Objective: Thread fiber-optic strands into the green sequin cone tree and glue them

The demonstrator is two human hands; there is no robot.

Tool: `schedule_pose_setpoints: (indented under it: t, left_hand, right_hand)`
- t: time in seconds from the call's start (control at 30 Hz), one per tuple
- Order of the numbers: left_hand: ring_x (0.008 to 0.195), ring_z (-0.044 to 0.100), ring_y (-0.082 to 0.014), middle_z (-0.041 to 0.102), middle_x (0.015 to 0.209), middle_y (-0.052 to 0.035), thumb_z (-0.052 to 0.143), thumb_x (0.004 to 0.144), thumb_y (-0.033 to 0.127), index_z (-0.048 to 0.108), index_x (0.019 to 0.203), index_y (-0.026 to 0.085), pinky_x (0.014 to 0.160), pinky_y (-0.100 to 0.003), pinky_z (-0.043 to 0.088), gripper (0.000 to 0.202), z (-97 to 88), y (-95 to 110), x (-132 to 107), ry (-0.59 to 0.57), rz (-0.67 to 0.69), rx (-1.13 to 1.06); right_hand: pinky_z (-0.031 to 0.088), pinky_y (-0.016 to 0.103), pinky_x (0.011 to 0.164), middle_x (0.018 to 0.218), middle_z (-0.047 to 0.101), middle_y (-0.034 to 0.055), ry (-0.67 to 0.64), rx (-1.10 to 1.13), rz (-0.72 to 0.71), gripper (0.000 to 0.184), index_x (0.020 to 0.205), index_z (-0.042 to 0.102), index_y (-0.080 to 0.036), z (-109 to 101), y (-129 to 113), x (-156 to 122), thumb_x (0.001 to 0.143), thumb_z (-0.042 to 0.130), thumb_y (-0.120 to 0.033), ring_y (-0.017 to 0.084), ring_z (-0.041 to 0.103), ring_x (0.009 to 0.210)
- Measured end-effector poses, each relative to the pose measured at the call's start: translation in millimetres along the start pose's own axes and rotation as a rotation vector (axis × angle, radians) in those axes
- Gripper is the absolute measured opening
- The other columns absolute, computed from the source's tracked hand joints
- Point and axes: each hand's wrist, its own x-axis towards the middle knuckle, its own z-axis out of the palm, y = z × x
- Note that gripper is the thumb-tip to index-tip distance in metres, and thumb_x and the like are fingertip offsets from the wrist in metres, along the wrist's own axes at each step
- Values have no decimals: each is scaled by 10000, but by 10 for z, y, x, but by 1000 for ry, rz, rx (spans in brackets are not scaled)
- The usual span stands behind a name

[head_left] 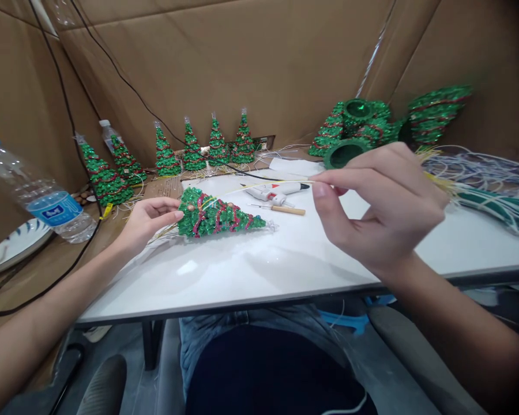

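The person's left hand (153, 222) has its grip pinching the base end of a green tinsel tree (218, 216), thumb in front, close to the rim. The tree is on its side over the middle of the white worktop (259, 276), base toward the left hand and clear star tip pointing right; red garland winds around it. A thin yellow wire (281, 182) runs from the tree's side, near the base, up to the right hand (376, 207), whose grip pinches it between thumb and forefinger, well apart from the tree. Just beyond the tree lie a white glue gun (285, 189) and a wooden-handled tool (288, 210) with a slim metal shaft. Similar small trees (192, 147) stand along the cardboard wall (251, 69), while more, some showing hollow bases (346, 153), crowd together behind the right hand. A bundle of wires (497, 207) lies at the far right, and a water bottle (54, 210) leans at the left, near a plate (19, 245).
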Motion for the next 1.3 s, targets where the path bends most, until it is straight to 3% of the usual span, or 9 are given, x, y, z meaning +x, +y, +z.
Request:
schedule_pose_setpoints:
  t: [0.43, 0.67, 0.9, 1.07, 1.3]
  left_hand:
    - [695, 611, -150, 695, 717, -26, 834, 576, 325, 718, 816, 168, 642, -245, 468, 309, 40, 45, -10, 31, 0, 16]
    - [698, 613, -148, 689, 720, -24, 830, 586, 320, 711, 830, 164, 650, -248, 472, 313, 36, 31, -11, 25, 1, 18]
    - [665, 608, -159, 694, 714, -29, 831, 565, 346, 709, 774, 175, 632, -266, 478, 296, 46, 64, -27, 34, 6, 68]
    - [646, 607, -171, 702, 722, -41, 833, 534, 407, 707, 725, 174, 623, -282, 477, 327, 56, 95, -32, 46, 13, 133]
    - [650, 609, -170, 714, 735, -41, 835, 534, 389, 718, 718, 170, 642, -277, 475, 309, 42, 115, -38, -2, 17, 155]
  right_hand:
    - [364, 339, 519, 603, 555, -1, 5, 36, -42, 137, 796, 591, -251, -5, 26, -184, 777, 603, -116, 160, 500, 559]
    - [396, 321, 521, 581, 537, -1, 2, -2, -174, 189, 811, 606, -216, -60, 19, -212, 711, 660, -67, 162, 491, 585]
    - [445, 312, 568, 553, 538, -11, -16, -47, -366, 171, 661, 615, -231, -148, -63, -228, 678, 729, -105, 150, 478, 598]
    - [463, 314, 605, 559, 563, -8, -114, -42, -457, 166, 639, 628, -226, -221, -132, -212, 682, 754, -126, 150, 488, 627]
    - [485, 303, 672, 597, 579, -23, -167, -11, -496, 166, 637, 628, -220, -238, -256, -173, 715, 740, -125, 139, 507, 675]
